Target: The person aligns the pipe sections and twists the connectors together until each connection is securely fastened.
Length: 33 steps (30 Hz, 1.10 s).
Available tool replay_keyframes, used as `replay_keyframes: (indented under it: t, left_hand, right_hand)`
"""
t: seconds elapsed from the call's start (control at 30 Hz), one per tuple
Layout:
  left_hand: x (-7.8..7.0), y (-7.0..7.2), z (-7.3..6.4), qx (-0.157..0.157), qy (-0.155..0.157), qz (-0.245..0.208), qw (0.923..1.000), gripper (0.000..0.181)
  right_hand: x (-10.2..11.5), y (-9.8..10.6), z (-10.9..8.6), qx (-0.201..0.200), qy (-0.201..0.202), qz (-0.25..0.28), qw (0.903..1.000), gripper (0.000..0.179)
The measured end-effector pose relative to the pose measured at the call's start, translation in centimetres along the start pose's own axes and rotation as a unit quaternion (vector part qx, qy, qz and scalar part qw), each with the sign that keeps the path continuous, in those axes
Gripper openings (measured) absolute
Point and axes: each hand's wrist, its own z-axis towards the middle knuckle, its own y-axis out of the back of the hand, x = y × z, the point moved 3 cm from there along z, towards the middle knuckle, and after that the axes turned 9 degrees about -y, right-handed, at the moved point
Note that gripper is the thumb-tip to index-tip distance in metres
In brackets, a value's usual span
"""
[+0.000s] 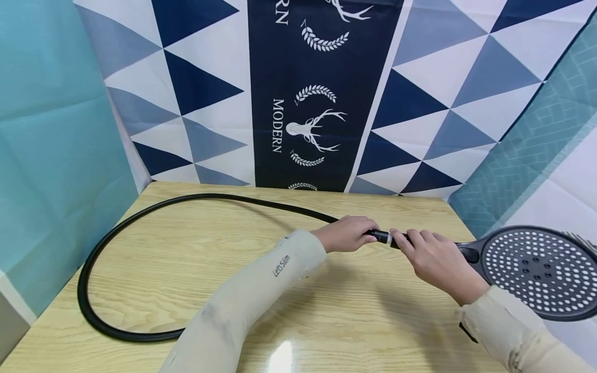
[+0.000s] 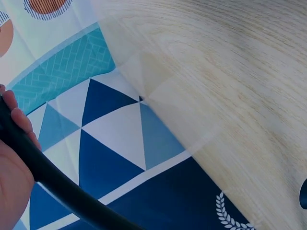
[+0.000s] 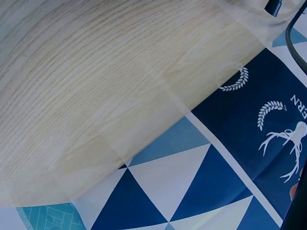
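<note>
A large black shower head (image 1: 494, 259) with a round face full of pale nozzles extends past the table's right side. My right hand (image 1: 438, 264) grips its handle from above. Close beside it, my left hand (image 1: 346, 234) grips the end of a black shower hose (image 1: 83, 280). A white ring (image 1: 389, 239) shows at the join between the two hands; whether the parts are fastened there I cannot tell. In the left wrist view, fingers of the left hand (image 2: 14, 177) curl round the hose (image 2: 72, 196). The right wrist view shows only a dark handle edge (image 3: 298, 206) and fingertips.
The hose loops widely over the left half of the wooden table (image 1: 154, 290) and passes behind the left sleeve (image 1: 252, 290). A patterned cloth (image 1: 205, 93) hangs along the back edge, with a teal sheet (image 1: 51, 129) at the left.
</note>
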Motion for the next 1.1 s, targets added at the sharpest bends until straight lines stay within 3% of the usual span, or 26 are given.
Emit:
replay_keyframes:
  t: [0.33,0.7,0.93,1.1]
  left_hand:
    - [0.51,-0.31,-0.19,0.007,0.008,-0.020,0.9997,0.027]
    - [-0.02,0.32,0.02,-0.032,-0.009,0.033,0.9989,0.023]
    - [-0.22,0.46,0.16,-0.043,-0.009,0.026,0.9987,0.025]
    - [0.28,0.15,0.39,-0.007,-0.007,-0.019,0.9998,0.025]
  right_hand:
    - [-0.04,-0.39,-0.03,0.018,0.012,-0.009,0.9997,0.058]
    - [-0.48,-0.19,0.00,0.032,0.005,-0.012,0.9994,0.059]
    - [-0.57,-0.21,-0.11,0.021,0.002,-0.013,0.9997,0.056]
    - [-0.54,-0.30,-0.07,0.020,0.008,-0.019,0.9996,0.056]
